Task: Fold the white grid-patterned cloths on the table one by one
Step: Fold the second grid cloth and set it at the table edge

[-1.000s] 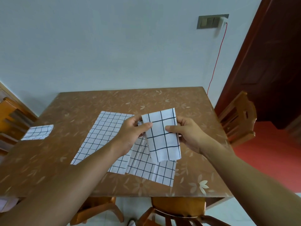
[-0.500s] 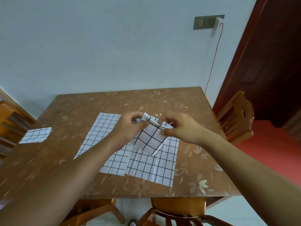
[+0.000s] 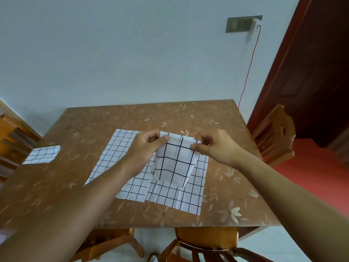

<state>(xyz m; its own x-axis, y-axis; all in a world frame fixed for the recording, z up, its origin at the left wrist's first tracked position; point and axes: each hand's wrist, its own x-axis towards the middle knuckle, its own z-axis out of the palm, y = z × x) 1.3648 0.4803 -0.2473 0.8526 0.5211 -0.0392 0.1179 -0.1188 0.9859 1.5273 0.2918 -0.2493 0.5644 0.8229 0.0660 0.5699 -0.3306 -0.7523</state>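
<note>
Holding the half-folded cloth (image 3: 174, 161) over bench (image 3: 75, 129) centre: left hand (image 3: 145, 148) and right hand (image 3: 213, 148) each pinch a top corner, grip closed on fabric. Two flat cloths (image 3: 177, 197) lie side by side at bench centre beneath it. Small folded cloth (image 3: 42, 155) sits at bench left edge.
</note>
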